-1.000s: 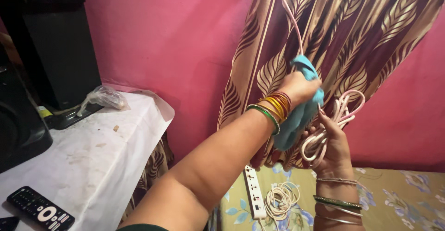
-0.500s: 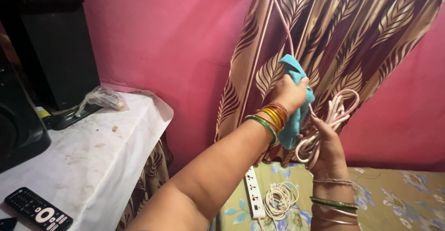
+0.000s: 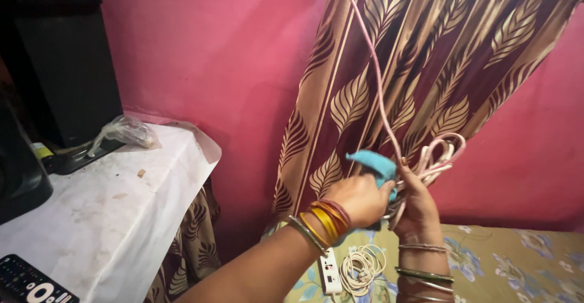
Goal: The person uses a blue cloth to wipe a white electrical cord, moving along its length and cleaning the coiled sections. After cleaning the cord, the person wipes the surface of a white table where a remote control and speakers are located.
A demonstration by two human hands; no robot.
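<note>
My left hand (image 3: 359, 198) grips a small turquoise cloth (image 3: 374, 162) pressed around a pale pink cord (image 3: 372, 66) that runs up out of the top of the view. Just to its right my right hand (image 3: 415, 209) holds a bundle of looped pink cord (image 3: 438, 154) in front of a maroon and gold leaf-patterned curtain (image 3: 438, 54). The two hands touch at the cloth. Both wrists wear several bangles.
A white power strip (image 3: 330, 272) and a coiled white cable (image 3: 360, 266) lie on a floral bedsheet (image 3: 517, 266) below. To the left stand a table under a stained white cloth (image 3: 115, 212), a black speaker (image 3: 64, 60), a plastic bag (image 3: 125, 131) and a remote (image 3: 30, 285).
My left hand slid the turquoise cloth down the pink cord, from near the top of the loops to beside my right hand. The right hand with the bundle dropped slightly.
</note>
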